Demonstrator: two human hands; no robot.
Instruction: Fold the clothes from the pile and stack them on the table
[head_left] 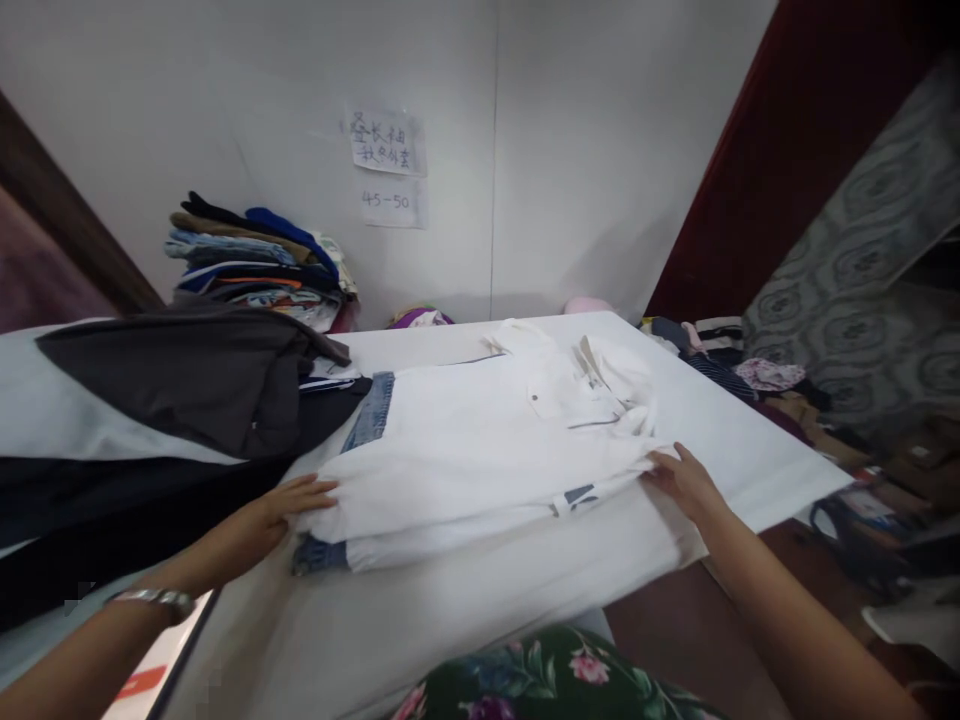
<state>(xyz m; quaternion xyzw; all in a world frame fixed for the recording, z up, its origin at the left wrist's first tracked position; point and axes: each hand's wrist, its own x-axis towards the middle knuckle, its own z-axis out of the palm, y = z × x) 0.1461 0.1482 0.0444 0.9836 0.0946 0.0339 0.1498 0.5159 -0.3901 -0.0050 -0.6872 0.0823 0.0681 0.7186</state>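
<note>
A white long-sleeved jacket [450,420] with blue denim at its hem lies spread on the table, collar and hood-like folds towards the right. Along its near side a sleeve [420,490] is laid lengthwise over the body. My left hand [289,505] grips the left end of this sleeve beside the denim hem, fingers over the cloth and thumb mostly hidden. At the other end, my right hand [679,478] pinches the near edge by the shoulder between thumb and fingers, one finger raised.
The white-covered table [735,450] ends in a corner at the right. Dark clothes [195,380] lie at left, before a tall stack of folded garments [255,260]. Handwritten paper signs [388,160] hang on the wall. More clothes [765,375] are piled beyond the right edge.
</note>
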